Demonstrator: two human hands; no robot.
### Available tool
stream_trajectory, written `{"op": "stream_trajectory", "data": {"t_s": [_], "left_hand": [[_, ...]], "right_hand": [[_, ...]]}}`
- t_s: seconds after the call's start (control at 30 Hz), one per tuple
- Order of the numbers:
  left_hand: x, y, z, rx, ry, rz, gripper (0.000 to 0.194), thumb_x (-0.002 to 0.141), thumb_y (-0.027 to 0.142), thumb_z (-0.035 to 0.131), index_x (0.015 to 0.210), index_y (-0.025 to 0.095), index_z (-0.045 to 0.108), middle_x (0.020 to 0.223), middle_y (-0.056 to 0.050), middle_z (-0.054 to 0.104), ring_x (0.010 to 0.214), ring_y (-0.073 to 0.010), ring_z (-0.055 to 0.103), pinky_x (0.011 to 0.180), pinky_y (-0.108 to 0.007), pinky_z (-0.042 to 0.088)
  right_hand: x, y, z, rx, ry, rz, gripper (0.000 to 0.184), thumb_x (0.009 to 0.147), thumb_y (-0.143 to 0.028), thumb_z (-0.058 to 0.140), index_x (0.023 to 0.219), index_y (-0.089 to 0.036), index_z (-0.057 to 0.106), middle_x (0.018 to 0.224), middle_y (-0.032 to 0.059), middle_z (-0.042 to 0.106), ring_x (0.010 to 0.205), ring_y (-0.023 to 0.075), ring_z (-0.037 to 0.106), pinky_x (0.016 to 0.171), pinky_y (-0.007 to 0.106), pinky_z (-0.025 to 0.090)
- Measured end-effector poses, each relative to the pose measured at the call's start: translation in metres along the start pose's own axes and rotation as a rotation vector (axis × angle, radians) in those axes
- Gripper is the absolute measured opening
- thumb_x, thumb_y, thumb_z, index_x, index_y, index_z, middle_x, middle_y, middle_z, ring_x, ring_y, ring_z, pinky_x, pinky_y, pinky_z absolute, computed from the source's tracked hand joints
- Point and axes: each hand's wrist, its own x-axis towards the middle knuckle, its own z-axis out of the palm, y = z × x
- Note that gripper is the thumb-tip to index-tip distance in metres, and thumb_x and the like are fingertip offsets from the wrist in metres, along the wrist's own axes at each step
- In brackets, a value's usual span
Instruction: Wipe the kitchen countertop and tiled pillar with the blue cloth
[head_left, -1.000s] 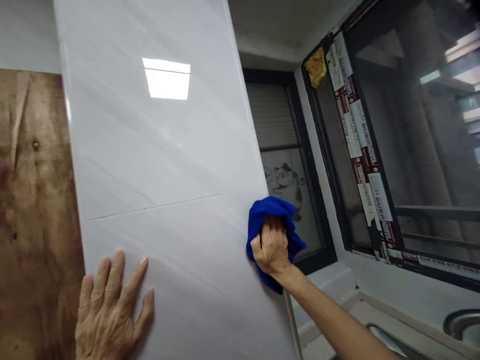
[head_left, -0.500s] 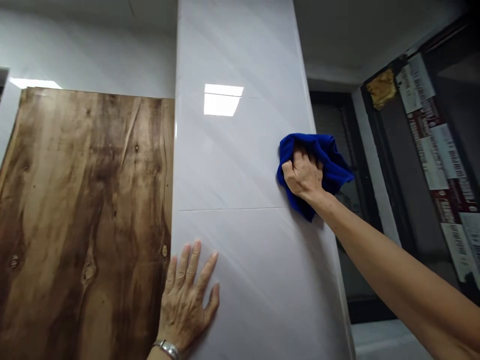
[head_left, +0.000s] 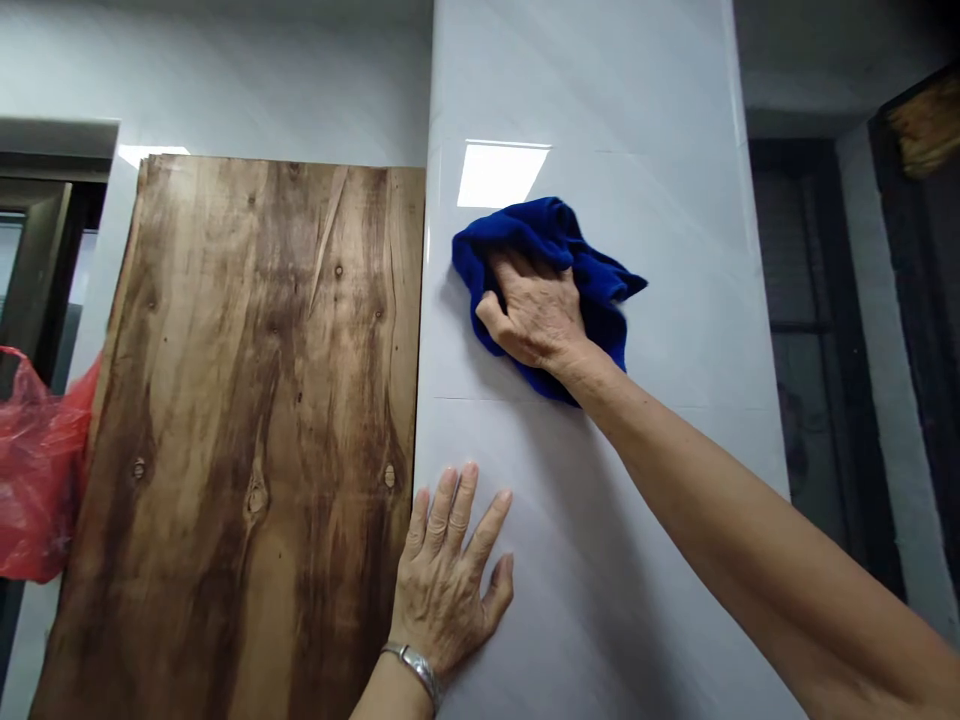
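My right hand [head_left: 534, 315] presses a bunched blue cloth [head_left: 551, 240] against a glossy white tiled pillar [head_left: 660, 250], near the pillar's left edge and just below a bright light reflection. Its fingers are closed over the cloth. My left hand [head_left: 448, 580] lies flat on the lower tile with fingers spread, holding nothing; a metal watch band shows at its wrist. A thin grout line crosses the pillar between the two hands.
A tall brown wooden board [head_left: 255, 430] leans against the wall left of the pillar. A red plastic bag [head_left: 37, 470] hangs at the far left beside a dark door frame [head_left: 34, 260]. A dark window frame [head_left: 817, 350] stands right of the pillar.
My right hand has carried the blue cloth up the pillar and then leftward across the tile. The view has swung left. My left hand stays flat on the lower tile.
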Motion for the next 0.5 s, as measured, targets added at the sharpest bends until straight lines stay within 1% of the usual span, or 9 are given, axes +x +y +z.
{"op": "stream_trajectory", "data": {"t_s": [0.17, 0.27, 0.33, 0.4, 0.47, 0.5], "left_hand": [[0.0, 0.001, -0.001, 0.014, 0.0, -0.004, 0.069, 0.085, 0.044, 0.061, 0.149, 0.029, 0.037, 0.162, -0.009, 0.032, 0.153, -0.0255, 0.023, 0.128, -0.041, 0.009], [0.0, 0.003, -0.001, 0.025, 0.002, -0.017, 0.069, 0.086, 0.044, 0.06, 0.15, 0.028, 0.036, 0.16, -0.007, 0.036, 0.152, -0.0237, 0.025, 0.129, -0.039, 0.007], [-0.002, 0.004, -0.002, 0.013, 0.011, -0.028, 0.067, 0.087, 0.043, 0.059, 0.149, 0.029, 0.038, 0.158, -0.004, 0.04, 0.152, -0.0214, 0.024, 0.13, -0.038, 0.005], [-0.012, 0.006, -0.003, -0.015, 0.032, -0.033, 0.064, 0.086, 0.04, 0.06, 0.146, 0.028, 0.043, 0.155, -0.002, 0.046, 0.153, -0.0194, 0.022, 0.13, -0.036, 0.004], [-0.033, 0.01, -0.002, -0.061, 0.064, 0.0, 0.059, 0.084, 0.034, 0.061, 0.142, 0.025, 0.049, 0.15, 0.0, 0.052, 0.151, -0.0183, 0.026, 0.131, -0.035, 0.008], [-0.046, 0.012, 0.0, -0.09, 0.082, 0.046, 0.056, 0.084, 0.03, 0.06, 0.139, 0.024, 0.052, 0.148, 0.0, 0.055, 0.149, -0.0182, 0.031, 0.13, -0.035, 0.011]], "right_hand": [[-0.02, -0.031, 0.002, 0.039, -0.063, -0.169, 0.048, 0.089, -0.034, 0.043, 0.135, -0.021, 0.053, 0.132, 0.0081, 0.06, 0.122, 0.0313, 0.049, 0.112, 0.054, 0.029], [-0.039, -0.047, 0.005, 0.092, -0.12, -0.276, 0.041, 0.089, -0.033, 0.046, 0.127, -0.023, 0.059, 0.124, 0.0076, 0.063, 0.119, 0.0302, 0.05, 0.111, 0.053, 0.03], [-0.053, -0.059, 0.008, 0.129, -0.153, -0.359, 0.034, 0.088, -0.031, 0.048, 0.117, -0.024, 0.064, 0.119, 0.0078, 0.065, 0.119, 0.0302, 0.05, 0.11, 0.053, 0.031], [-0.068, -0.071, 0.011, 0.187, -0.18, -0.449, 0.026, 0.086, -0.029, 0.05, 0.105, -0.021, 0.066, 0.113, 0.0089, 0.066, 0.116, 0.029, 0.051, 0.108, 0.051, 0.034], [-0.086, -0.083, 0.014, 0.265, -0.232, -0.54, 0.019, 0.083, -0.025, 0.049, 0.093, -0.019, 0.064, 0.103, 0.0091, 0.066, 0.108, 0.0251, 0.055, 0.103, 0.043, 0.041], [-0.098, -0.088, 0.015, 0.293, -0.278, -0.568, 0.017, 0.081, -0.023, 0.049, 0.089, -0.019, 0.063, 0.097, 0.0081, 0.066, 0.101, 0.0225, 0.056, 0.097, 0.039, 0.045]]}}
